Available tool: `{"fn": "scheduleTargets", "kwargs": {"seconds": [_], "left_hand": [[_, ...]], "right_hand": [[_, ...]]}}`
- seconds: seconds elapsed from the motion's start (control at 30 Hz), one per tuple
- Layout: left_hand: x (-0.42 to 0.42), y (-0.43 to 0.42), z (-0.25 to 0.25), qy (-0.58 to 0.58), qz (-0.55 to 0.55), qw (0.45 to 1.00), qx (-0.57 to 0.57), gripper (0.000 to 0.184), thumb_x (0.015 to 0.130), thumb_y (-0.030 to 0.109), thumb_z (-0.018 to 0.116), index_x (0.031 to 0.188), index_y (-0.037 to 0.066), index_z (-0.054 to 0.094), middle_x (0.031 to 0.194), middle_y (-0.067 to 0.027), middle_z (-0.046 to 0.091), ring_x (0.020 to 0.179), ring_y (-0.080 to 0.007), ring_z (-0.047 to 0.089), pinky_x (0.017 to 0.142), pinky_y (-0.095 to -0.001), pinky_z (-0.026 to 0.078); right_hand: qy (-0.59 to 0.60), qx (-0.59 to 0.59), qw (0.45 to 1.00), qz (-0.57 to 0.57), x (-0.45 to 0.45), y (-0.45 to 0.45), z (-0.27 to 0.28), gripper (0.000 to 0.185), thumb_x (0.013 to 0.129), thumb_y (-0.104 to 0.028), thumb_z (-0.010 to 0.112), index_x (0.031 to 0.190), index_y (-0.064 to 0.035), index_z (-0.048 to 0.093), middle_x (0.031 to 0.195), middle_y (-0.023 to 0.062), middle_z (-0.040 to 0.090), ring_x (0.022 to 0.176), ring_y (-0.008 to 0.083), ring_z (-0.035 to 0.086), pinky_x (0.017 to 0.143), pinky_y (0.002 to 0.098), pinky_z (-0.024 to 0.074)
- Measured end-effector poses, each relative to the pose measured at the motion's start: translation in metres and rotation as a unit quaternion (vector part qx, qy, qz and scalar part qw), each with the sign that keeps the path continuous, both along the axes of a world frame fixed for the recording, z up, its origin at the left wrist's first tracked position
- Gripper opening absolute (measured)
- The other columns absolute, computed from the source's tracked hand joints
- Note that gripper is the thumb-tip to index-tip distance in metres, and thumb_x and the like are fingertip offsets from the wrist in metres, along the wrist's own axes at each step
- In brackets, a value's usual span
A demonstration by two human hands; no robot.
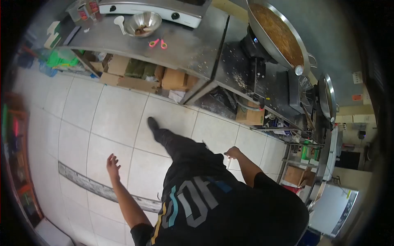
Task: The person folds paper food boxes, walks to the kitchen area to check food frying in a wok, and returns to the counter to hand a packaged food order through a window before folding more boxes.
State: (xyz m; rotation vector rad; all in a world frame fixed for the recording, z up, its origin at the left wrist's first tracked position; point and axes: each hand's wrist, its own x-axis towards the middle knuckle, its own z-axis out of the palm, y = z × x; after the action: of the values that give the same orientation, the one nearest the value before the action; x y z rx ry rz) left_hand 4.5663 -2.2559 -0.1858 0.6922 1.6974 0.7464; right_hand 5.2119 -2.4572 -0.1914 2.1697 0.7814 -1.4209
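My left hand (113,167) hangs over the tiled floor with nothing in it, its fingers loosely bent and apart. On the other side of my body, my right hand (232,153) is in the air with its fingers curled in; I see nothing held in it. Neither hand touches the counter. On the steel counter (184,45) lie scissors with pink handles (158,43). Beside them stands a metal bowl (152,19) with some brown pieces inside, and a white spoon (119,23) lies against its left side. A large wok (303,52) filled with brown food sits on a burner.
A white gas stove (158,9) stands at the back of the counter. Cardboard boxes (119,65) and packages fill the shelf below. A second wok (328,96) and a wire strainer (304,88) are farther right. A grey strip (98,186) crosses the white-tiled floor. Shelving (18,164) stands at left.
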Motion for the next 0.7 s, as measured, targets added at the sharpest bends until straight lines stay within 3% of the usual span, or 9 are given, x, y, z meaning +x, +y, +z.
{"fn": "scheduleTargets", "kwargs": {"seconds": [0.17,0.2,0.23,0.27,0.3,0.33,0.47,0.6,0.7], "left_hand": [[-0.105,0.059,0.012,0.039,0.01,0.999,-0.031,0.041,0.096,0.035,0.05,0.129,0.011,0.055,0.119,-0.0063,0.06,0.106,-0.0182,0.056,0.083,-0.0363,0.047],[-0.131,0.04,0.001,0.019,0.024,0.997,-0.077,0.04,0.096,0.036,0.05,0.126,0.011,0.058,0.111,-0.0043,0.062,0.104,-0.0154,0.055,0.083,-0.034,0.047],[-0.15,0.02,-0.002,0.032,0.005,0.99,-0.137,0.04,0.094,0.036,0.051,0.122,0.009,0.059,0.099,-0.0025,0.061,0.088,-0.0139,0.057,0.076,-0.0305,0.047],[-0.201,-0.039,-0.065,0.029,-0.029,0.986,-0.16,0.037,0.092,0.033,0.053,0.118,0.008,0.061,0.093,-0.0017,0.061,0.069,-0.0141,0.054,0.065,-0.0289,0.047],[-0.223,-0.08,-0.102,0.213,-0.203,0.955,0.032,0.031,0.091,0.025,0.055,0.116,0.007,0.061,0.088,-0.0027,0.06,0.06,-0.0151,0.053,0.062,-0.0304,0.049],[-0.223,-0.094,-0.094,-0.071,-0.024,0.96,-0.269,0.03,0.092,0.015,0.053,0.12,0.005,0.059,0.097,-0.0064,0.062,0.075,-0.0163,0.061,0.072,-0.0333,0.053],[-0.239,-0.123,-0.034,-0.086,-0.011,0.933,-0.35,0.03,0.091,0.012,0.054,0.12,0.006,0.058,0.098,-0.0069,0.062,0.079,-0.0172,0.061,0.074,-0.0356,0.053],[-0.302,-0.069,-0.043,-0.127,0.067,0.954,-0.263,0.031,0.091,0.009,0.054,0.121,0.006,0.057,0.099,-0.0073,0.062,0.083,-0.018,0.062,0.075,-0.0379,0.053],[-0.386,0.005,-0.096,-0.248,0.196,0.948,0.02,0.031,0.091,0.007,0.054,0.122,0.007,0.057,0.1,-0.0076,0.062,0.086,-0.0187,0.062,0.076,-0.0396,0.054]], "right_hand": [[0.002,-0.024,0.999,0.027,-0.077,0.13,-0.033,0.032,0.085,-0.043,0.06,0.08,-0.0136,0.072,0.073,0.0012,0.07,0.063,0.0167,0.067,0.059,0.0358,0.0529],[0.005,-0.006,0.987,0.162,-0.091,0.16,-0.082,0.034,0.085,-0.043,0.06,0.078,-0.0129,0.072,0.073,0.0031,0.07,0.065,0.0205,0.067,0.063,0.0383,0.0529],[0.011,0.01,0.958,0.288,-0.114,0.186,-0.125,0.035,0.085,-0.043,0.06,0.076,-0.0121,0.073,0.074,0.0051,0.07,0.068,0.0242,0.067,0.066,0.0407,0.0528],[-0.011,0.085,0.961,0.263,-0.168,0.25,-0.086,0.04,0.083,-0.045,0.059,0.072,-0.0093,0.072,0.08,0.0122,0.07,0.074,0.033,0.065,0.072,0.0451,0.0517],[-0.009,0.162,0.954,0.252,-0.212,0.301,-0.085,0.046,0.082,-0.049,0.059,0.075,-0.0055,0.071,0.084,0.019,0.069,0.08,0.0366,0.065,0.075,0.0461,0.0516],[-0.027,0.25,0.936,0.245,-0.267,0.356,-0.066,0.049,0.082,-0.05,0.06,0.077,-0.0015,0.071,0.083,0.0222,0.068,0.082,0.0371,0.065,0.078,0.0465,0.0513],[0.184,0.346,0.868,0.306,-0.465,0.58,-0.003,0.045,0.08,-0.048,0.062,0.074,-0.0051,0.072,0.074,0.0172,0.068,0.074,0.0355,0.066,0.075,0.0453,0.0518],[0.283,0.294,0.8,0.439,-0.63,0.746,0.037,0.044,0.084,-0.049,0.058,0.072,-0.0102,0.074,0.072,0.0129,0.069,0.069,0.0287,0.067,0.07,0.0407,0.0522],[0.269,0.246,0.824,0.433,-0.718,0.816,-0.013,0.045,0.091,-0.046,0.053,0.071,-0.0095,0.07,0.067,0.0074,0.068,0.066,0.0217,0.066,0.066,0.0368,0.0507]]}}
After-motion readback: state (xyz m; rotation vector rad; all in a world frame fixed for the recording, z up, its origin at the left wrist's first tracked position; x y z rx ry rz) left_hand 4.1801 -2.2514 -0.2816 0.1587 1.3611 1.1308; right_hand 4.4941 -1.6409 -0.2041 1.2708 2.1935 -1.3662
